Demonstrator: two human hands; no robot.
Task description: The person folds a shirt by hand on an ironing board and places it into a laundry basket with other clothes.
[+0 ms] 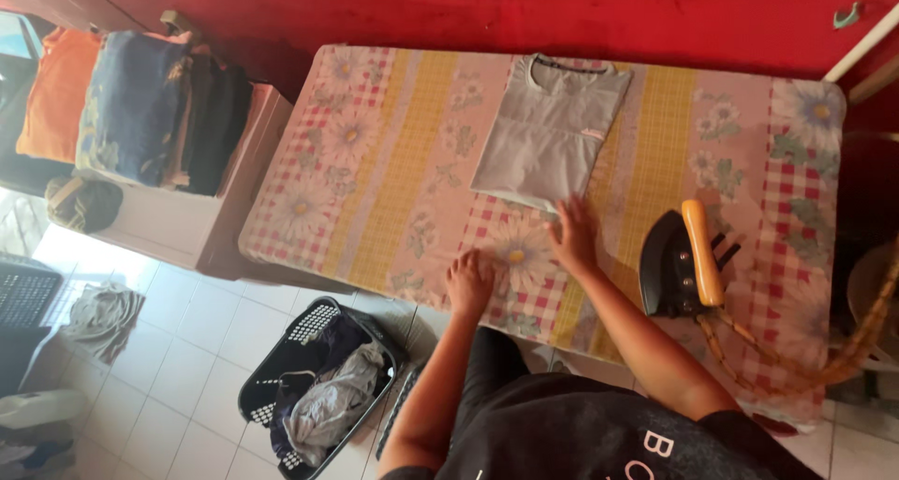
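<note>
A folded grey T-shirt (551,133) lies on the flower-patterned cloth of the ironing table (393,162). My right hand (573,235) rests flat on the cloth, fingers spread, just touching the shirt's near edge. My left hand (471,280) lies curled in a loose fist on the cloth near the table's front edge, holding nothing. A black iron with an orange handle (688,255) stands on end to the right of my right hand.
A woven cord (805,368) runs from the iron off the right side. A black laundry basket (318,386) with clothes sits on the tiled floor below. Folded clothes (140,105) are stacked on a cabinet at the left. A red wall stands behind.
</note>
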